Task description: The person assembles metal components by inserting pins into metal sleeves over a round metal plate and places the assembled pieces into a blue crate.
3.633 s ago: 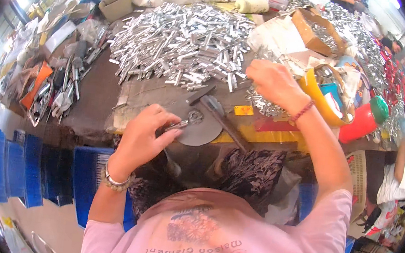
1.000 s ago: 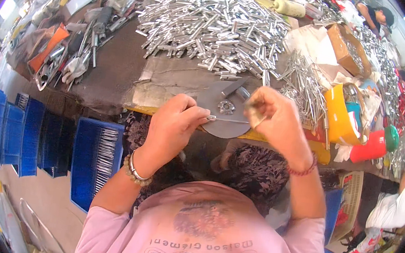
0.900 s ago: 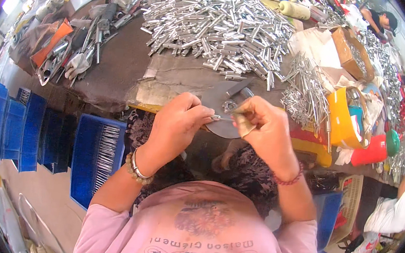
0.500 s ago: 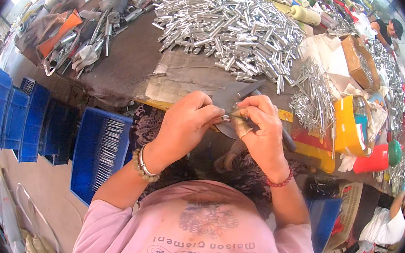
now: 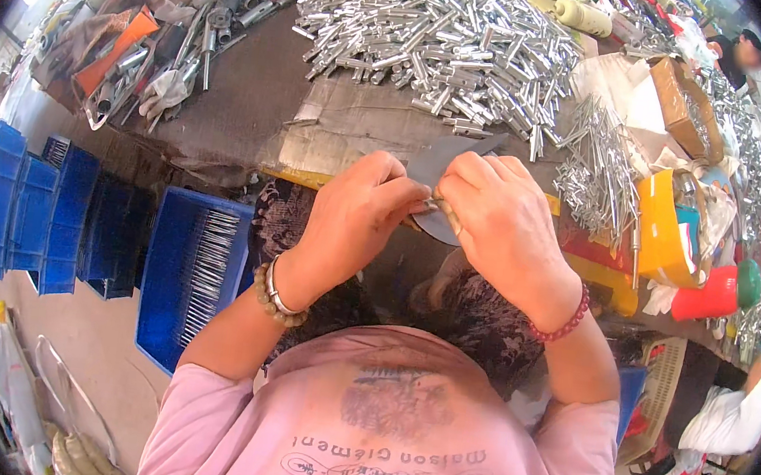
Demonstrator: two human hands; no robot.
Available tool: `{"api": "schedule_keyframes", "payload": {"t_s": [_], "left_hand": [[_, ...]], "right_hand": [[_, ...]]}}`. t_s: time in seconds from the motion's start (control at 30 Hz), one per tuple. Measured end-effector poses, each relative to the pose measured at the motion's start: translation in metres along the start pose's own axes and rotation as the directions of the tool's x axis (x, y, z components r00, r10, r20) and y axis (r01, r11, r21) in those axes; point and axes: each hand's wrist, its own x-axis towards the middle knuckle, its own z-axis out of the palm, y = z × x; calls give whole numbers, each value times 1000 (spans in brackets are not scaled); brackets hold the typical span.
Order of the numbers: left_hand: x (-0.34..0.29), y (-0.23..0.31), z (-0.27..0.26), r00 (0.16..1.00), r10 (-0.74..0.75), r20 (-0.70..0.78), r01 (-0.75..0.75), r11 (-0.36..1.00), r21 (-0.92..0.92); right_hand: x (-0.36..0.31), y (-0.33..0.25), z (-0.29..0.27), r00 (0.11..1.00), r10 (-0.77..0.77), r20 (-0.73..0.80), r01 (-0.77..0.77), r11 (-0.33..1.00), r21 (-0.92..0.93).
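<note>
My left hand [image 5: 364,201] is closed in a pinch around a small silver metal tube [image 5: 427,205], only part of which shows. Against it, my right hand [image 5: 499,215] has its back turned up and its fingers curled in at the tube; whatever lies under those fingers is hidden. Both hands meet over a dark grey plate-like piece [image 5: 443,154] at the table's near edge. Beyond them spreads a large heap of short silver metal tubes [image 5: 447,41]. Thin metal rods [image 5: 600,163] lie in a smaller pile to the right.
At the left, a blue bin [image 5: 160,307] holds a row of thin rods, beside more stacked blue bins [image 5: 25,219]. A yellow container [image 5: 658,225] and a red one [image 5: 704,292] stand at the right. Metal tools [image 5: 212,34] lie far left. Another person [image 5: 738,57] is at the far right.
My right hand has rolled over so that its back faces up, its fingers closing in on the tube. Both hands have shifted slightly up in the picture.
</note>
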Motion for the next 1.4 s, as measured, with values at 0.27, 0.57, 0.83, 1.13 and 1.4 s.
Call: {"api": "schedule_keyframes", "payload": {"t_s": [0.27,0.57,0.83,1.13,1.4], "left_hand": [[-4,-1,5,997,-5,-82,1,999,-53],[-2,2,3,998,-62,-27,60,997,-54],[0,1,3,999,-14,-43,10,997,-79],[-2,-2,4,998,-7,-57,1,994,-112],[-3,1,3,996,-69,-48,61,986,-156]], "right_hand": [[-45,5,-17,913,407,-41,-408,901,-145],[-66,-3,-18,843,511,-166,-495,859,132],[-72,-29,-25,946,292,-141,-303,950,-70],[-77,-33,-22,939,304,-159,-319,944,-83],[-72,-33,-25,868,184,-462,-240,969,-63]]}}
